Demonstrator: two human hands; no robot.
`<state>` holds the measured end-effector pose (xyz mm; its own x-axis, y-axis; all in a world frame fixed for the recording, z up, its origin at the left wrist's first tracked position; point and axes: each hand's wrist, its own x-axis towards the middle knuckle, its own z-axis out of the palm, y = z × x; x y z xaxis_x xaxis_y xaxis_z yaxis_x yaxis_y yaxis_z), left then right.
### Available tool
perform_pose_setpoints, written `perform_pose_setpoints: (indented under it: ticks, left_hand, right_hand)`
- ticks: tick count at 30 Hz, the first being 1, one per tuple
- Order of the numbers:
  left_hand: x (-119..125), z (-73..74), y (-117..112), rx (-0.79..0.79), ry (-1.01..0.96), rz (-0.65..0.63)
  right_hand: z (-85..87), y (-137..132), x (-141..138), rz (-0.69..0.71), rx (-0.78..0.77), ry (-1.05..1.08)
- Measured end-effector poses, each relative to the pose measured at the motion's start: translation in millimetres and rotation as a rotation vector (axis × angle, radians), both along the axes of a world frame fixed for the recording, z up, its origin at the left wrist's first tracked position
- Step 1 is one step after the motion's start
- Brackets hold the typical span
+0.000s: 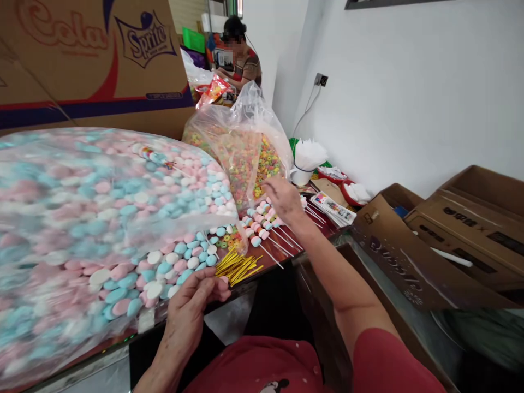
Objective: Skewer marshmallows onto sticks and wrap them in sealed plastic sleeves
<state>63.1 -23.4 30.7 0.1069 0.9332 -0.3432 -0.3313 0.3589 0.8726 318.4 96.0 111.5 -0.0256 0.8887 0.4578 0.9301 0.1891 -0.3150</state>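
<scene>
My left hand point(195, 303) rests at the table's near edge, fingers curled against the big clear bag of pink, blue and white marshmallows point(94, 218), beside a pile of gold twist ties point(237, 266). My right hand point(284, 197) reaches forward over a row of marshmallow skewers point(264, 225) on white sticks, fingers bent down toward the clear bag of coloured cereal rings point(251, 158). What the fingertips hold is hidden.
Brown cardboard boxes point(446, 240) stand on the right; a printed carton point(94, 60) rises at the back left. A white cup of paper pieces point(305, 161) and red dishes point(352, 191) sit by the wall. Another person point(241, 57) works farther back.
</scene>
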Motion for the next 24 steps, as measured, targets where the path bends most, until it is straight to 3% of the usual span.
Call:
perform_pose_setpoints:
  ticks: [5, 9, 15, 20, 24]
  left_hand:
    - [2.3, -0.6, -0.3, -0.004, 0.011, -0.041]
    - [5.4, 0.4, -0.6, 0.01, 0.03, -0.047]
    - [3.4, 10.1, 5.5, 0.075, 0.029, 0.08]
    - [-8.7, 16.3, 10.1, 0.095, 0.063, 0.183]
    - [-12.0, 12.1, 9.0, 0.14, 0.082, 0.182]
  right_hand:
    - [-15.1, -52.6, 124.5, -0.42, -0.053, -0.082]
    - [-24.5, -84.1, 182.8, -0.592, -0.132, -0.114]
    - [-34.9, -94.6, 197.3, -0.613, -0.426, -0.244]
    - [-26.7, -77.8, 190.3, -0.569, -0.762, -0.311]
    - [-23.9, -62.2, 190.9, -0.559, -0.843, -0.352]
